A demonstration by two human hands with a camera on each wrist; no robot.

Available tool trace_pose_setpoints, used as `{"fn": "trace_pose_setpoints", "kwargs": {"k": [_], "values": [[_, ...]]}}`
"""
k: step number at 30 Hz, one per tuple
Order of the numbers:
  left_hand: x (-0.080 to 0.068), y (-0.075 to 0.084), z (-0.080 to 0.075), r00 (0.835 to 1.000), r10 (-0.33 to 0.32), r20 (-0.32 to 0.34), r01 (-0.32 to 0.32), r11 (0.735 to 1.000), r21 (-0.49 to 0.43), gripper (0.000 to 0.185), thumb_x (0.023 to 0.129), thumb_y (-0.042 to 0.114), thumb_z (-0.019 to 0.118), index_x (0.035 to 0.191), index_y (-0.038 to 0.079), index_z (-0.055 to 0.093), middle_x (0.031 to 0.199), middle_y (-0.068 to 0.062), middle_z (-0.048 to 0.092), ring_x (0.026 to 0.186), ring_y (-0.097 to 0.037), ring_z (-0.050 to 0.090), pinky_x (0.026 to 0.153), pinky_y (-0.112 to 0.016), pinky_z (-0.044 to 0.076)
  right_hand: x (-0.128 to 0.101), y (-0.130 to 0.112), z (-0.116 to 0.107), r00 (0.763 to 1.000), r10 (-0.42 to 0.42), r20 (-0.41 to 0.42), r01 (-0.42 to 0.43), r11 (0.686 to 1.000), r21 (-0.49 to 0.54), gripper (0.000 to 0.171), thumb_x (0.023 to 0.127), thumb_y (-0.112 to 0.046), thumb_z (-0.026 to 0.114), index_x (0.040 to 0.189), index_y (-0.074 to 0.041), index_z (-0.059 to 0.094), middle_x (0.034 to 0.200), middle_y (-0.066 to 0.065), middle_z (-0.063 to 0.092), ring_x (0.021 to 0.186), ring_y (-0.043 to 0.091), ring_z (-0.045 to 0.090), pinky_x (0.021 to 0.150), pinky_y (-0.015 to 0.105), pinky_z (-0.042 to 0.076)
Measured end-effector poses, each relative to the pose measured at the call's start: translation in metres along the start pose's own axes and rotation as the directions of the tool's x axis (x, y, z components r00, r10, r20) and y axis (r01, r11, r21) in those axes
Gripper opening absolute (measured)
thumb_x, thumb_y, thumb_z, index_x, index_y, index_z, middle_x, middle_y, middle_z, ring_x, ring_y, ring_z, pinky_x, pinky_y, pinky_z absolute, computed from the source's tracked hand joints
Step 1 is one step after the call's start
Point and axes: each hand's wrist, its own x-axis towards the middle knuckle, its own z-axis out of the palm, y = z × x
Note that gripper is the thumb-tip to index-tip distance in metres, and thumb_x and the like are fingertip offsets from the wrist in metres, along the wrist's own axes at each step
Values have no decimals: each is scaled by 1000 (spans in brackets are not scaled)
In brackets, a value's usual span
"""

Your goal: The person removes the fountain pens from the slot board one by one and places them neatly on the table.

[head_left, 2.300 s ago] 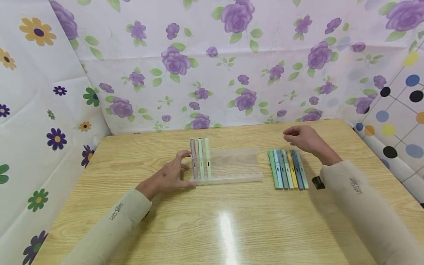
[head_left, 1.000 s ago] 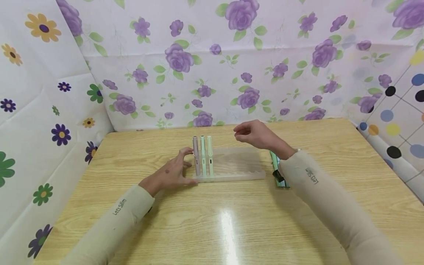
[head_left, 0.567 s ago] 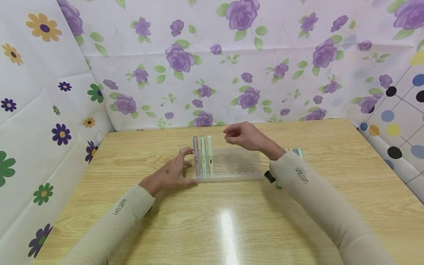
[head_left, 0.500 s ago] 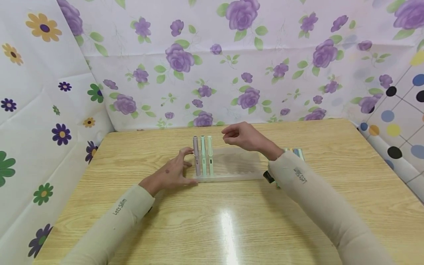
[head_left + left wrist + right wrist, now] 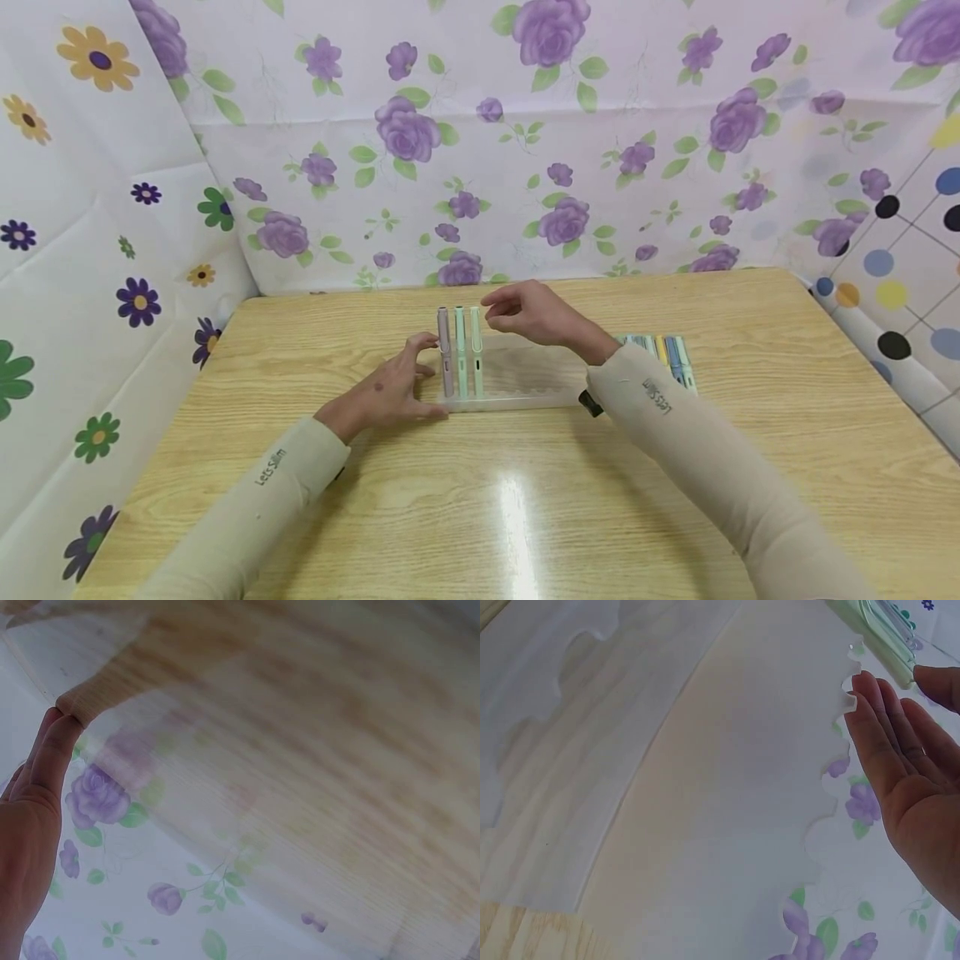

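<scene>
Pens (image 5: 460,353), three slim matte pastel barrels, lie side by side in the left slots of a frosted, scallop-edged plastic tray (image 5: 525,379) at the table's centre. The right hand (image 5: 525,314) hovers at their two o'clock, fingers loosely curled and empty; a light pinch should do. The left hand (image 5: 386,392), fingers spread, braces the tray's nine o'clock end on the glossy wood-grain table (image 5: 480,500). More pens (image 5: 667,358) lie at three o'clock.

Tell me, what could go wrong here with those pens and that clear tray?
The right hand hovers close to three pens lying in the clear tray's notches; a brush might roll them out. The right sleeve lies near the loose pens and could sweep them. The left hand only touches the tray's end, so it may slide.
</scene>
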Motion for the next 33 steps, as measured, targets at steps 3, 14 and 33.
{"fn": "trace_pose_setpoints", "kwargs": {"k": [3, 14, 33], "values": [[0, 0, 0, 1000, 2, 2, -2, 1000, 2, 104, 78, 37, 87, 148, 23, 12, 157, -15, 28, 122, -33, 59, 104, -55, 41, 2, 0, 3, 1000, -12, 1, 12, 1000, 5, 38, 98, -9, 63, 135, 2, 59, 114, 16, 70, 102, 25, 68, 87, 37, 55], [0, 0, 0, 1000, 8, 8, -8, 1000, 1, 102, 79, 35, 87, 147, 23, 11, 158, -15, 28, 122, -33, 59, 104, -55, 42, 5, -1, 9, 999, -28, -16, 28, 1000, 7, 34, 98, -11, 65, 130, -2, 63, 110, 14, 72, 99, 24, 69, 86, 39, 55], [0, 2, 0, 1000, -4, 8, 4, 1000, -15, 103, 79, 32, 87, 148, 22, 11, 158, -16, 27, 123, -34, 59, 103, -55, 43, -4, -7, 1, 993, 9, -117, 4, 994, 108, 23, 96, -16, 69, 115, -5, 62, 101, 11, 73, 90, 23, 71, 79, 37, 56]]}}
